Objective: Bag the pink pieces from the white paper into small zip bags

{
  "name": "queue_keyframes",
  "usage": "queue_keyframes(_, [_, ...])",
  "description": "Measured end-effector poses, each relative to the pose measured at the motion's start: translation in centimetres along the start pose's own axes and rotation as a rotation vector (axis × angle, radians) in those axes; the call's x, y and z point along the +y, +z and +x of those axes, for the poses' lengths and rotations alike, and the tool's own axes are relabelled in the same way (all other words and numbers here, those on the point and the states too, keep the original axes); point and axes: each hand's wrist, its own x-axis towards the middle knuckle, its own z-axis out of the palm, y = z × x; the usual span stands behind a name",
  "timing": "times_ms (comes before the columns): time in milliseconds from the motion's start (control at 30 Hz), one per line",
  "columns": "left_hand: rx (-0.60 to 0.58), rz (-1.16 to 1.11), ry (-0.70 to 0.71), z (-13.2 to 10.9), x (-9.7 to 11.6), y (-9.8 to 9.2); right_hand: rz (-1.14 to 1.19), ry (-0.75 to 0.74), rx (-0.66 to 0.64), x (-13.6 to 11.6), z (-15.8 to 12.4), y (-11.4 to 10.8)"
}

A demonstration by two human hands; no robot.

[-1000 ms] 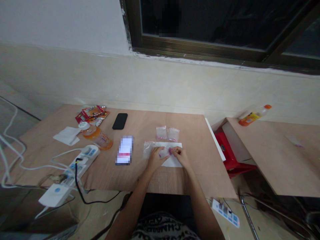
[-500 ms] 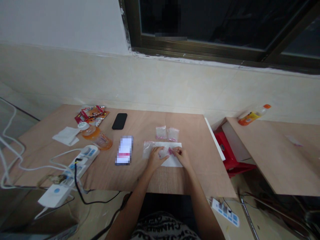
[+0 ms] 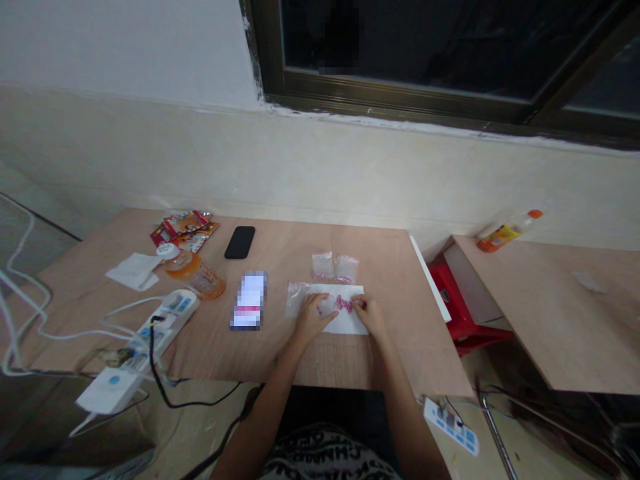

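Note:
A loose cluster of small pink beads lies on a white sheet of paper. On the sheet's left part, my left hand holds a small clear plastic bag between thumb and fingers. My right hand is at the right side of the beads, fingertips pinched together; whether a bead is between them is too small to tell. Just behind the paper are two clear zip bags, a left one and a right one, with pink bits along their bottoms. Another clear bag lies partly under the paper's left edge.
Left of my hands lie a lit phone, a black phone, an orange drink bottle, snack packets, a tissue and a power strip with cables. A second table stands right, bearing another bottle.
My right hand has drawn slightly to the right, uncovering more of the pink beads, which now lie more spread out. My left hand has stayed in place.

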Motion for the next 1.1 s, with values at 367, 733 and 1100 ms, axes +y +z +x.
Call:
queue_keyframes(367, [0.005, 0.004, 0.012, -0.03, -0.15, 0.09, -0.017, -0.019, -0.042, -0.28, 0.1, -0.11])
queue_keyframes(733, [-0.005, -0.004, -0.003, -0.09, -0.05, 0.0, -0.027, -0.013, -0.017, -0.25, 0.1, 0.03])
queue_keyframes(1100, [-0.002, -0.025, -0.003, -0.06, -0.05, -0.01, -0.059, -0.034, -0.025, 0.01, 0.13, 0.31])
